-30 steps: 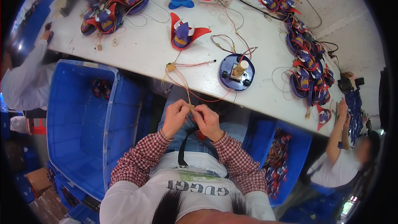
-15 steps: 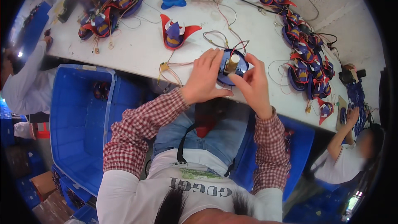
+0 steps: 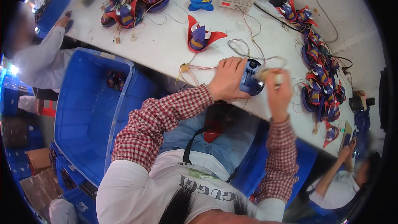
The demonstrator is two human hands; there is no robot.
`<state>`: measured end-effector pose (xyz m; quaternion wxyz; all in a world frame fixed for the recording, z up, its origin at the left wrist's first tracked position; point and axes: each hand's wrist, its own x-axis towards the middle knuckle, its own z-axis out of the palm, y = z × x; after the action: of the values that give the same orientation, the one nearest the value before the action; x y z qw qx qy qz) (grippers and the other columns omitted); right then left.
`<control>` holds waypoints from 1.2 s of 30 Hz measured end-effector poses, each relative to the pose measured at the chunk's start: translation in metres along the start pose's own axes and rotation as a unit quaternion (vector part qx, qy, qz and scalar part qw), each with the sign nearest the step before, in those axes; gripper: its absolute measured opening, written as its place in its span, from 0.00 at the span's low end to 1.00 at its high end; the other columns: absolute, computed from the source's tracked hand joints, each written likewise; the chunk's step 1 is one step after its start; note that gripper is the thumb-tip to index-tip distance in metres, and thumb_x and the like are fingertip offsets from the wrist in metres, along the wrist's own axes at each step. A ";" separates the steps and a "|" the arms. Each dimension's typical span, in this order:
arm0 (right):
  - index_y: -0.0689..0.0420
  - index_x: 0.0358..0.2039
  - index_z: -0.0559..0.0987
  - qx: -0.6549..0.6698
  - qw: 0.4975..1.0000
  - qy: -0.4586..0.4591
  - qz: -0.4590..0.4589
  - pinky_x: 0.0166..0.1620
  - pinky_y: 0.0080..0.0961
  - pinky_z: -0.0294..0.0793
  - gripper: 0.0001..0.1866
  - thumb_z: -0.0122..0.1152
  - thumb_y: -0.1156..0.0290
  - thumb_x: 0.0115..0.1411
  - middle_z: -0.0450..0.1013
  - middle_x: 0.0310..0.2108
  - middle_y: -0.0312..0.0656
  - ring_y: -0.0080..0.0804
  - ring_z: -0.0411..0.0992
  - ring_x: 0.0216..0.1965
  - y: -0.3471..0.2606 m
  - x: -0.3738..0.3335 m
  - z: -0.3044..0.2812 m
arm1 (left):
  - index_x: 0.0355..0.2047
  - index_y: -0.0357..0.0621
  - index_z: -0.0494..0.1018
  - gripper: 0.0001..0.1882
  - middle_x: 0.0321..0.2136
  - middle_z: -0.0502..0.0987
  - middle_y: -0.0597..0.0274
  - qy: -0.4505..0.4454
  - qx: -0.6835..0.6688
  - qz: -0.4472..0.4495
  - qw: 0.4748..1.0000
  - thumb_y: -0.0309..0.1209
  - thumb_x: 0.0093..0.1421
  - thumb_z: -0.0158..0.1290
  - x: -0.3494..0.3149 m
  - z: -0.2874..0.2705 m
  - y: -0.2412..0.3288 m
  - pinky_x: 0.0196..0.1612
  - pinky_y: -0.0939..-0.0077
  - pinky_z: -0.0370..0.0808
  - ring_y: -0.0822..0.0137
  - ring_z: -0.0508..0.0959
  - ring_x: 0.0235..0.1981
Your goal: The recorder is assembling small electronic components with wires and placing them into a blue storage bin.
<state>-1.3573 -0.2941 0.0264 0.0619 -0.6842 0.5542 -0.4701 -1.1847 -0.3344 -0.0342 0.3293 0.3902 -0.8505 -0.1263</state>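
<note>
Head view: left grip (image 3: 229,79) holds a round blue base (image 3: 250,84); just beyond it, right grip (image 3: 278,93) pinches a blurred pale cylinder (image 3: 278,79)

Head view: left unit of a head-worn fisheye pair, upright, unmirrored. Looks steeply down from above the person's white printed shirt (image 3: 203,182), facing forward over the long, flat, white-topped table (image 3: 166,45). Bare left hand (image 3: 229,79) and bare right hand (image 3: 278,93) near, right of centre. Table edges bow; far-left margin seems too soft to read well.
</note>
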 end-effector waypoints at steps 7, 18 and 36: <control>0.62 0.41 0.74 -0.039 0.980 -0.075 0.178 0.33 0.19 0.68 0.14 0.57 0.66 0.60 0.73 0.36 0.42 0.25 0.68 0.31 0.061 0.028 -0.032 | 0.56 0.30 0.56 0.44 0.50 0.64 0.45 0.229 -0.079 -0.038 0.969 0.39 0.45 0.65 -0.030 -0.056 -0.019 0.56 0.60 0.62 0.51 0.64 0.52; 0.59 0.44 0.74 -0.017 0.968 -0.153 -0.198 0.40 0.25 0.68 0.14 0.57 0.77 0.55 0.69 0.40 0.41 0.35 0.68 0.37 -0.053 0.000 0.041 | 0.59 0.24 0.50 0.53 0.52 0.63 0.34 0.052 -0.184 -0.276 0.942 0.40 0.43 0.67 0.003 -0.091 -0.127 0.57 0.63 0.66 0.49 0.68 0.52; 0.57 0.31 0.77 0.095 0.950 -0.246 -0.167 0.30 0.21 0.65 0.06 0.62 0.75 0.51 0.63 0.31 0.38 0.29 0.64 0.28 -0.067 0.029 0.093 | 0.50 0.28 0.61 0.32 0.40 0.72 0.49 0.061 -0.567 -0.270 0.776 0.27 0.47 0.63 0.014 -0.101 -0.094 0.42 0.80 0.73 0.65 0.76 0.38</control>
<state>-1.2459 -0.3327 0.0325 0.1819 -0.8523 0.3521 -0.3412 -1.0704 -0.4029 0.0039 0.4948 0.3535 -0.4624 -0.6453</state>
